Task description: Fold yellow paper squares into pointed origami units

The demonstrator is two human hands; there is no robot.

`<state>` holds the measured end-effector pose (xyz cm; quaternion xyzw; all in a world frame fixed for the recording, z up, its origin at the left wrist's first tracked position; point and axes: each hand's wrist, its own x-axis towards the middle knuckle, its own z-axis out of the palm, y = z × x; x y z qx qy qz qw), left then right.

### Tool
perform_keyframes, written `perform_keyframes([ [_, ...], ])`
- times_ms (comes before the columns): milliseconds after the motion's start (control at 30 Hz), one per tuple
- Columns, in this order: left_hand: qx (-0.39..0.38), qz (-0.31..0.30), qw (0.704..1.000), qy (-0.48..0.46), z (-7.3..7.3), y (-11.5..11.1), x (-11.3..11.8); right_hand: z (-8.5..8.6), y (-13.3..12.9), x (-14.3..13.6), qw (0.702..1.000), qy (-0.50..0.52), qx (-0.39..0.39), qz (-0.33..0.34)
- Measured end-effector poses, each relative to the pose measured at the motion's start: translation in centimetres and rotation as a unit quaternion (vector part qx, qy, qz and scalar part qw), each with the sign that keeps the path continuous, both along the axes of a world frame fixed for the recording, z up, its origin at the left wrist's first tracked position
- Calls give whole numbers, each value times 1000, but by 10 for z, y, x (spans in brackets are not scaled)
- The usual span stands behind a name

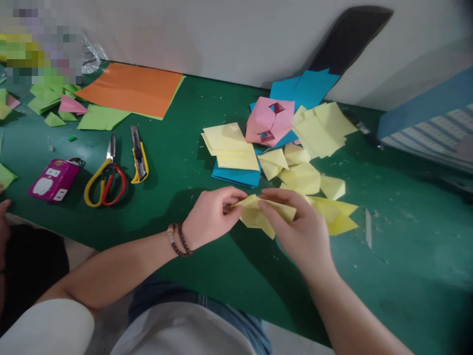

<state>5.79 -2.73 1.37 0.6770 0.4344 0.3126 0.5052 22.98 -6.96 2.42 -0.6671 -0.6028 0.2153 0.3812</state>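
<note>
Both hands hold a folded piece of yellow paper (254, 217) above the green table. My left hand (212, 214), with beaded bracelets at its wrist, pinches the paper's left corner. Thumb and fingers of my right hand (301, 224) are closed on its right part. Just beyond my right hand lie several folded yellow paper pieces (301, 178), with a brighter yellow folded sheet (338, 214) partly behind that hand. Square yellow sheets (231, 143) rest on folded blue paper (236, 176) ahead of my left hand. A pink folded paper shape (269, 121) sits behind them.
Left on the green table (177, 153) are scissors (106, 180), a utility knife (138, 158), a purple packet (55, 180), orange paper (135, 88) and green paper pieces (48, 96). More yellow sheets (325, 128) lie at back right, near a blue box-like object (428, 118). Another person's hand (3, 209) shows at far left.
</note>
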Motion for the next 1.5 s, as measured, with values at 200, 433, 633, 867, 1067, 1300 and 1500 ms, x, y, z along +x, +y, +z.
perform_keyframes([
  [200, -75, -39, 996, -24, 3, -2, 2, 0, -1, -1, 998, -21, -57, 7],
  [433, -54, -24, 998, 24, 0, 1, 3, 0, -3, -4, 998, 31, -46, 42],
  [633, -32, 17, 999, 24, 1, 8, -2, -9, -1, 12, 974, 219, -54, -8],
  [867, 52, 26, 997, 58, 0, 9, -7, -11, 0, 13, 969, 233, -83, 20],
  [1067, 31, 28, 996, 79, 0, 9, -6, -3, -3, 6, 978, 168, -101, 63],
  [1300, 32, 38, 995, 84, -2, 10, -5, 1, -8, -1, 993, 70, -58, 77],
  [1500, -29, 43, 998, 45, 3, 13, -7, 5, -7, -2, 994, 67, -42, 82],
])
